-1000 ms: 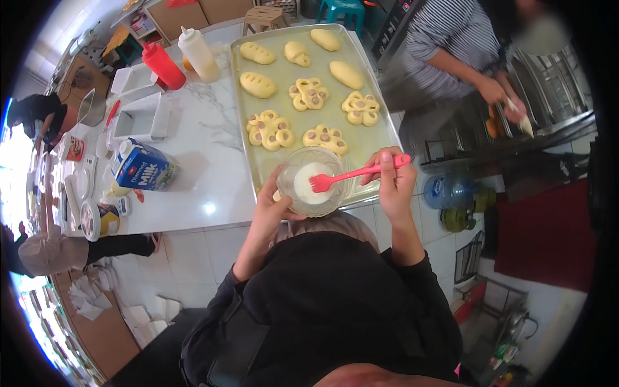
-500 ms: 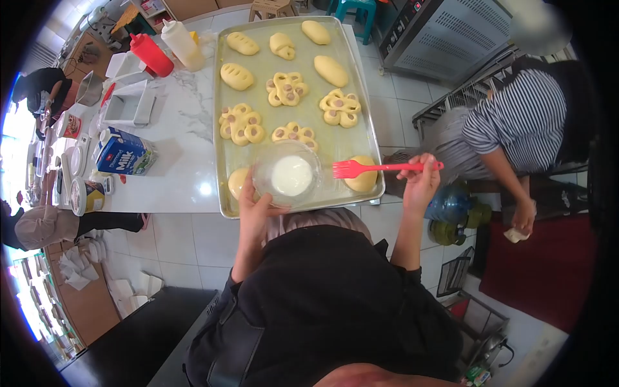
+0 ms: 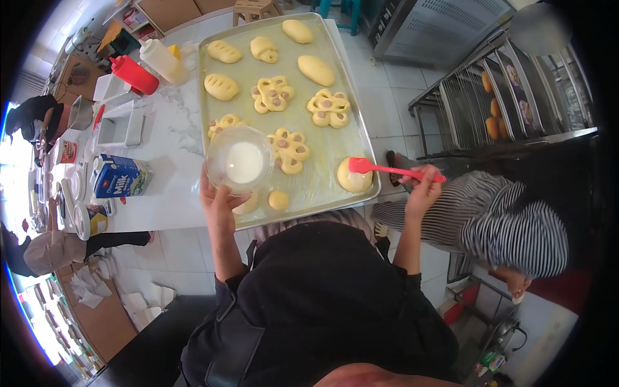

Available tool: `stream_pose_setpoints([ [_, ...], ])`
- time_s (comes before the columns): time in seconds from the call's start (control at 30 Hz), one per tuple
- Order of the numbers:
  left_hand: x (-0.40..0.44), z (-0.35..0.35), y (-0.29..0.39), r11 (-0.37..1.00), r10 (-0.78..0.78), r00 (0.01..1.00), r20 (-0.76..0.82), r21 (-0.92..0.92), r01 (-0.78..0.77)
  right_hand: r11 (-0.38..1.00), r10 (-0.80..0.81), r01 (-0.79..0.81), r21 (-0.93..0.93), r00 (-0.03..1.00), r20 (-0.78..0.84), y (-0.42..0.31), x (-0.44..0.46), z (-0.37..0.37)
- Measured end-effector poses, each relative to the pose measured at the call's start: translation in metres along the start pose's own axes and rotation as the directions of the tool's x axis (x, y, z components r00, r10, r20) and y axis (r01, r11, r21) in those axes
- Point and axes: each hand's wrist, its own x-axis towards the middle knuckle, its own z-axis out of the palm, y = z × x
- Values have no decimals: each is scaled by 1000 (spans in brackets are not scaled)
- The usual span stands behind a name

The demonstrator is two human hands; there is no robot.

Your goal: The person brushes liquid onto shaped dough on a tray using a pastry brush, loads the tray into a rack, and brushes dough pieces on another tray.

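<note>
My left hand point(image 3: 219, 201) grips a clear bowl point(image 3: 216, 158) with white liquid point(image 3: 244, 162) in it, held over the left part of a baking tray point(image 3: 367, 143). In my right hand point(image 3: 423, 190) is a red pastry brush point(image 3: 393, 170); its bristles touch the top of a round dough bun point(image 3: 353, 180) at the tray's near right corner, where a whitish wet patch shows. Flower-shaped doughs with sausage slices point(image 3: 288, 151), slashed oval doughs point(image 3: 222, 86) and a small dough ball point(image 3: 278, 200) lie on the tray. The bowl partly covers one flower-shaped dough point(image 3: 224, 124).
Left of the tray stand a milk carton point(image 3: 122, 176), a red squeeze bottle point(image 3: 134, 74), a pale squeeze bottle point(image 3: 162, 61) and a white container point(image 3: 121, 126). A person in a striped top point(image 3: 516, 232) bends at the right, near a tray rack point(image 3: 464, 106).
My left hand has moved the bowl left, uncovering the small dough ball. The brush has come down onto the bun. The person at the right has moved nearer the bottom of the view.
</note>
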Motion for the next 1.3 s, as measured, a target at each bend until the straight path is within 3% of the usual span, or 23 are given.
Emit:
stream_pose_setpoints([
  [0.17, 3, 2, 8, 1000, -8, 1000, -22, -29, 7, 990, 36, -10, -142, 984, 176, -7, -8, 0],
  [0.27, 4, -4, 6, 999, -15, 999, -32, -31, 14, 968, -15, 84, -237, 960, 279, -27, 2, -14],
  [0.4, 3, -7, 0, 999, -14, 999, -49, -43, 12, 986, -124, 132, -104, 989, 82, -27, 11, 3],
  [0.5, 1, -4, 0, 998, -27, 998, -52, -49, 25, 989, -55, 73, -127, 989, 136, -4, 3, 27],
  [0.6, -1, -1, -1, 997, -8, 998, -63, -74, 3, 941, -114, 236, -243, 896, 429, -9, -4, 29],
  [0.7, -3, 1, -1, 997, -2, 998, -70, -73, -4, 907, -45, 282, -313, 804, 593, -27, -5, 16],
  [0.8, -4, -1, -6, 998, -9, 997, -80, -66, 3, 862, -66, 348, -368, 797, 601, -37, 4, -5],
  [0.9, -7, 0, -10, 997, -16, 998, -66, -70, 12, 860, -175, 377, -345, 852, 494, -40, 25, -20],
  [1.0, -10, 5, -11, 998, -28, 998, -55, -53, 25, 940, -225, 295, -173, 914, 338, -31, 34, -18],
  [1.1, -14, 12, -11, 999, -35, 998, -60, -43, 32, 990, 37, -70, 119, 965, 260, 1, 31, -14],
  [1.3, -19, 23, -14, 998, -50, 998, -25, -47, 48, 999, 30, -35, 13, 968, 250, 33, 61, -51],
])
